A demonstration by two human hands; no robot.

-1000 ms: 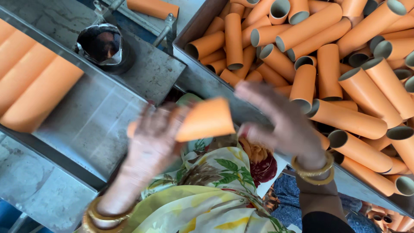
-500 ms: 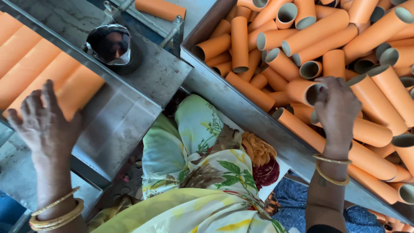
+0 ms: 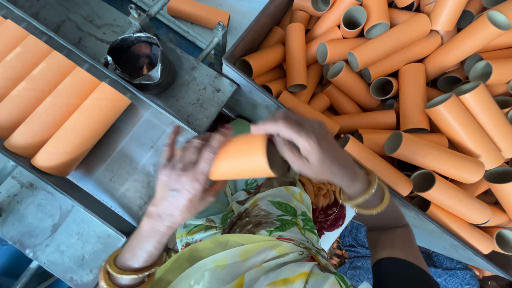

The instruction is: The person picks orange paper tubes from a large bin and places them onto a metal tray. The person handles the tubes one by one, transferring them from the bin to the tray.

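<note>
Both hands are on one orange tube (image 3: 242, 157) — it hangs level over the person's lap, in the gap between the metal tray (image 3: 133, 160) and the metal bin (image 3: 250, 90). The right hand (image 3: 309, 146) is wrapped over the tube's open right end, fingers curled down onto it. The left hand (image 3: 186, 178) cups the other end, palm against the tube, fingers spread and blurred. So the tube is clamped between the two.

On the tray, a row of orange tubes (image 3: 48, 112) lies side by side toward its left edge, the nearest well apart from the left hand. The bin at the right is heaped with loose orange tubes (image 3: 405, 80) pointing every way — many show hollow ends. Near the tray's far edge sits a dark round pot (image 3: 140, 60). Gold bangles (image 3: 368, 194) ring the right wrist.
</note>
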